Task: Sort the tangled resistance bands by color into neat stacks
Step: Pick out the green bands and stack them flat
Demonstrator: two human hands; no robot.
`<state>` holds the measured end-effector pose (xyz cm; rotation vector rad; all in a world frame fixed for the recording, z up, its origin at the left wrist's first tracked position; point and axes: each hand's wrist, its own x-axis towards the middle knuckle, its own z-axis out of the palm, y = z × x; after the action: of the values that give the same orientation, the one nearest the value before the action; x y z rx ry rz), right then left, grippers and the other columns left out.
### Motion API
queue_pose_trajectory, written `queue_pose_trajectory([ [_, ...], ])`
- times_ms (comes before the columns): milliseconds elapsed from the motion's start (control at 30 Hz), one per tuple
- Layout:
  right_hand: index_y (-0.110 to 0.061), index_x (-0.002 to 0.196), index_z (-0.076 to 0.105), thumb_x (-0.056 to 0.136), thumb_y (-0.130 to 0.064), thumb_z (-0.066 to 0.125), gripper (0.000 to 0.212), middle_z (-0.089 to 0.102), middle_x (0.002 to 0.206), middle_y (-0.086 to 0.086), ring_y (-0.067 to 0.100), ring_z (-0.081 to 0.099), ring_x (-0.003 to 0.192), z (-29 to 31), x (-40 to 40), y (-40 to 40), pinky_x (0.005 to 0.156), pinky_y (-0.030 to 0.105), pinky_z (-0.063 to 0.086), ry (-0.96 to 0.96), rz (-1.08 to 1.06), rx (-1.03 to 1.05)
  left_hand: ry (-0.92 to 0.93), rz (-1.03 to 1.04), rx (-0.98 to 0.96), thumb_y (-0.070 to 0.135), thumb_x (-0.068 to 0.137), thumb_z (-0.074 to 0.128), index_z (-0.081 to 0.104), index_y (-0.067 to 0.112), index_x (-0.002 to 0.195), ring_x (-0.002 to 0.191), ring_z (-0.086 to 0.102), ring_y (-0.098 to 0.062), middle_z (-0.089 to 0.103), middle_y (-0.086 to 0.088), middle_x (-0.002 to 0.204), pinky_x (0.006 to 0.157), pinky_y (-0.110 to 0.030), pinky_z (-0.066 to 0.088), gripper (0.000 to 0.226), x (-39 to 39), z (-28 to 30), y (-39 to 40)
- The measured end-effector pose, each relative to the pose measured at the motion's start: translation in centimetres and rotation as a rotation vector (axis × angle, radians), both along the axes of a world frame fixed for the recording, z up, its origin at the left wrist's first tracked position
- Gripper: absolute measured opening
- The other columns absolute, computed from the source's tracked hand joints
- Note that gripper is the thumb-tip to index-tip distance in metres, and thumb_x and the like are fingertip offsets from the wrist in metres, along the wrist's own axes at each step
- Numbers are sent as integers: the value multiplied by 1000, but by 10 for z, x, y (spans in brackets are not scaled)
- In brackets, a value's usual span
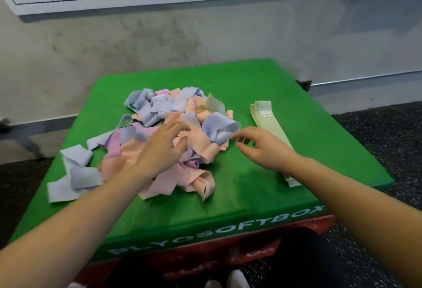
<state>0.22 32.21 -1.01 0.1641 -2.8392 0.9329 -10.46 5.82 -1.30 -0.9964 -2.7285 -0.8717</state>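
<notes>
Resting my left hand (164,148), fingers spread, on the tangled bands (159,137); my right hand (258,148) hovers loosely curled, empty, beside the green stack (269,121), lengthwise away from me.

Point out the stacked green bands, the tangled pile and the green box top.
stacked green bands (268,117): head view, flat top band near its label.
tangled pile (159,109): head view, lilac band at back.
green box top (239,180): head view, bare front area.

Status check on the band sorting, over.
Left hand open on tangled pile. Right hand open beside it. One pale green stack done. Green band still in pile.
</notes>
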Motion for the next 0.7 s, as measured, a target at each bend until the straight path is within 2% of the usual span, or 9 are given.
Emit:
queue_pose_trajectory([
  [200,-25,120,65,95,-17,58,27,65,103,-8,9,61,92,6,-55,-19,80,27,49,33,-112,-132,3,5,49,18,98,55,63,21,122,128,45,-8,55,8,136,110,-30,36,26,-6,-13,2],
  [300,-22,126,62,95,-17,58,32,65,112,-6,12,60,102,9,-87,-21,91,32,50,57,-174,-140,111,-48,124,14,96,56,66,17,119,129,43,-11,55,2,138,110,-26,33,24,-15,-16,22],
  [367,-19,132,59,95,-20,59,37,64,124,-2,15,59,110,9,-109,-21,99,37,49,63,-258,-138,128,-42,121,18,96,55,62,21,125,135,37,-10,49,4,146,111,-22,25,30,-22,-16,36],
  [433,-16,140,53,95,-26,60,46,60,135,3,18,57,120,7,-129,-20,103,36,45,37,-338,-140,105,-28,65,29,98,54,54,27,136,141,32,-10,41,7,154,116,-28,23,38,-29,-16,50],
  [500,-15,144,48,95,-34,61,55,56,143,5,22,53,127,1,-145,-18,102,35,42,-25,-382,-134,102,-29,-82,42,100,49,41,32,146,147,26,-13,31,7,161,121,-37,20,48,-33,-19,63],
  [533,-15,143,50,95,-38,62,54,56,142,5,21,54,125,-3,-150,-18,99,34,43,-65,-388,-115,104,-41,-176,46,101,45,34,33,150,149,21,-13,25,7,163,123,-39,17,53,-34,-22,68],
  [600,-20,126,64,95,-41,63,38,67,127,2,16,60,104,-11,-153,-18,81,28,45,-128,-373,-50,134,-60,-296,49,102,38,25,33,154,149,21,-15,26,6,162,124,-41,15,56,-37,-29,73],
  [667,-25,97,67,94,-40,64,16,71,100,-3,14,61,86,-16,-146,-21,66,27,41,-102,-369,-18,198,-46,-288,47,101,38,29,33,151,134,40,-18,45,5,147,117,-40,26,53,-41,-36,67],
  [700,-25,89,63,94,-39,64,15,68,90,-4,16,61,81,-18,-139,-22,64,28,41,-62,-353,-26,240,-37,-263,44,100,40,32,34,150,123,48,-20,52,4,135,110,-39,31,52,-43,-40,62],
])
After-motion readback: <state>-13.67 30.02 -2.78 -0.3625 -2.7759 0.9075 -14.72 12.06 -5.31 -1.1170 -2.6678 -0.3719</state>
